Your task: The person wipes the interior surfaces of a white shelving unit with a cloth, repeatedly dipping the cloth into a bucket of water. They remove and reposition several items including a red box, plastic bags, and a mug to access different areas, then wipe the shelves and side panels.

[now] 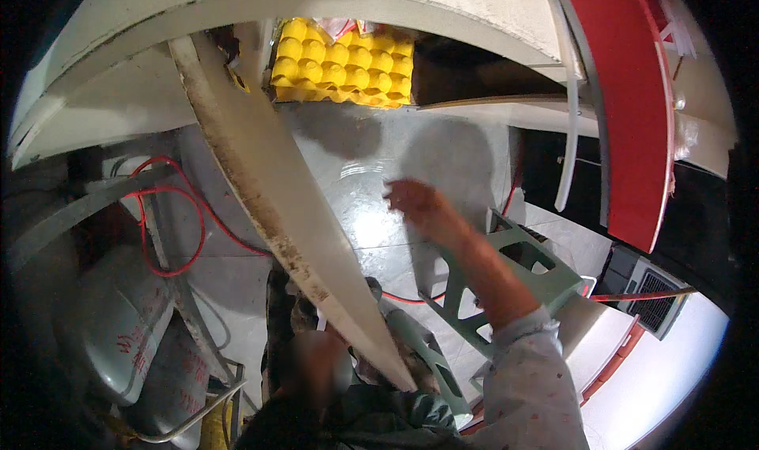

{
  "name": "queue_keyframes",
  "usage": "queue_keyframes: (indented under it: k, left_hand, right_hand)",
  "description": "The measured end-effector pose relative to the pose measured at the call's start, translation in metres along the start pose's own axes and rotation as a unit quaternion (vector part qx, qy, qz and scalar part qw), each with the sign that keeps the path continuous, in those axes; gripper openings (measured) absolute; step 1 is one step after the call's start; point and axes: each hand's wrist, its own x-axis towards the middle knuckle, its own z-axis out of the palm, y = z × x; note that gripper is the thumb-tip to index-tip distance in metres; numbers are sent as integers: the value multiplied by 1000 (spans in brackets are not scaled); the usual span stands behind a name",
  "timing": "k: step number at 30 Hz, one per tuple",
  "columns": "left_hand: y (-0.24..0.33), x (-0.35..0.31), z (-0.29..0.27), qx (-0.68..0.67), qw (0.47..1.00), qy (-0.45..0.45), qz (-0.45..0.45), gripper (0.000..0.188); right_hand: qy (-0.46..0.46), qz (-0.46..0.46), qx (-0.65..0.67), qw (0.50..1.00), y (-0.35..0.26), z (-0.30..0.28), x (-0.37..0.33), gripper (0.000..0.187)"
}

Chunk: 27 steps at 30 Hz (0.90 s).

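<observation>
View looking down into a cramped room. A long, pale board (288, 205) with a dirty, scuffed edge slants from the upper left to the wearer's lap; it is probably a cabinet door, angled out so the space behind it lies exposed. The right hand (415, 201), in a pale spotted sleeve, reaches over the floor just right of the board, fingers loosely bent and slightly apart, with nothing visible in them. Its forearm passes above a green stool (506, 276), perhaps only because the stool stands so close. A blurred shape, likely the left hand (316, 363), is beside the board's lower end; whether its fingers grip, I cannot tell.

The floor (371, 229) is grey tile, shiny under a bright light. Beyond sits a yellow egg tray (344, 67) (bumpy, like moulded pulp). Grey cylinders (130, 316) and a looped red hose (203, 227) crowd the left; a red panel (632, 126) curves at right.
</observation>
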Motion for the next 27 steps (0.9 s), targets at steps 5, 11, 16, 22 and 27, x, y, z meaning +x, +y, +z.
queue_keyframes:
  k: [5, 11, 16, 22, 27]
  left_hand:
    - [-19, 21, 30, -11, 992, -89, 84, 56]
    - [64, 19, 57, -60, 994, -91, -30, 71]
    - [54, 25, 46, -82, 990, -109, -28, 74]
    - [62, 13, 47, -104, 993, -63, 11, 73]
    - [75, 9, 46, -73, 995, -66, -2, 75]
  right_hand:
    - [167, 153, -7, 974, 43, -20, -96, 42]
    - [76, 137, 9, 988, -5, -7, -151, 57]
    - [91, 33, 22, 995, -17, 38, -123, 55]
    - [171, -73, -113, 976, -8, -2, -100, 39]
    - [217, -48, -114, 968, 2, -44, -74, 36]
